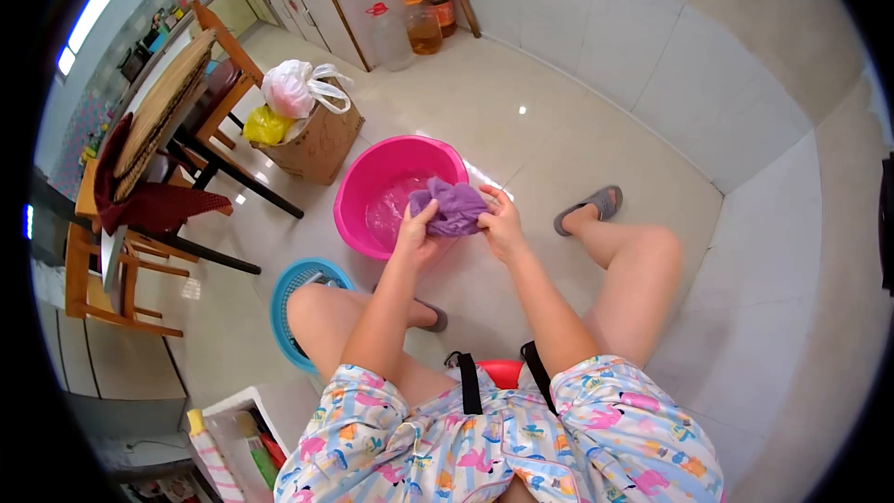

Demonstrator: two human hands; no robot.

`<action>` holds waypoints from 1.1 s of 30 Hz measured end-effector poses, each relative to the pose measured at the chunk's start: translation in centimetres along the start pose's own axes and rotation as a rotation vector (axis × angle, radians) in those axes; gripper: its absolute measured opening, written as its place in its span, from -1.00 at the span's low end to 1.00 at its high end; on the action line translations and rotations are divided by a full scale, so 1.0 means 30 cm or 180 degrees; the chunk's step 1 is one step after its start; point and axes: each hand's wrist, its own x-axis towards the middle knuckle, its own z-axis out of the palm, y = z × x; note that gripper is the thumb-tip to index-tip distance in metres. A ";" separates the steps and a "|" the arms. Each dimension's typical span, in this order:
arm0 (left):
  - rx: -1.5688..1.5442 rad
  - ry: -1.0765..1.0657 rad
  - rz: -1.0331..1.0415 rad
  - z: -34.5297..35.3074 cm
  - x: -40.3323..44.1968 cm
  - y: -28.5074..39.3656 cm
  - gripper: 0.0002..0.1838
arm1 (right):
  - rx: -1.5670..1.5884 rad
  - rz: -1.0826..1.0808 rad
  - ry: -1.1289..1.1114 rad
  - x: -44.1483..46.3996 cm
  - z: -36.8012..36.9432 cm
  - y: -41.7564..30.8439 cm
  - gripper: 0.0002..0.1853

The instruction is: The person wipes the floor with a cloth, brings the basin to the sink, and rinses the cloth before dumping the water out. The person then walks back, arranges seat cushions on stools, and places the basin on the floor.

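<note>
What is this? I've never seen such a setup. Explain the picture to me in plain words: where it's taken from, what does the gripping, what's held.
There is no machine here. The grip is simply a person's left hand and right hand, both bare. The one picture comes from a camera worn on the person's head, looking forward and down, so their own arms and legs show. Between them, the two hold a crumpled purple cloth, one at each side. Just beyond it, on the tiled floor, stands a pink basin with what looks like water in it. A blue basket and a cardboard box also stand on the floor, toward the person's left.
</note>
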 end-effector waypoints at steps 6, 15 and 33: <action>0.0587 -0.0526 -0.0127 0.086 -0.085 -0.041 -0.42 | -0.2246 -0.0963 0.0126 -0.124 -0.120 0.003 -0.41; 0.0973 -0.0142 0.0007 0.047 -0.070 -0.131 -0.27 | 0.0914 0.0279 0.1285 -0.272 -0.253 -0.057 -0.80; 0.1651 -0.0654 -0.0017 0.179 -0.050 -0.181 -0.24 | -0.0780 0.0056 0.1446 -0.482 -0.450 -0.271 -0.63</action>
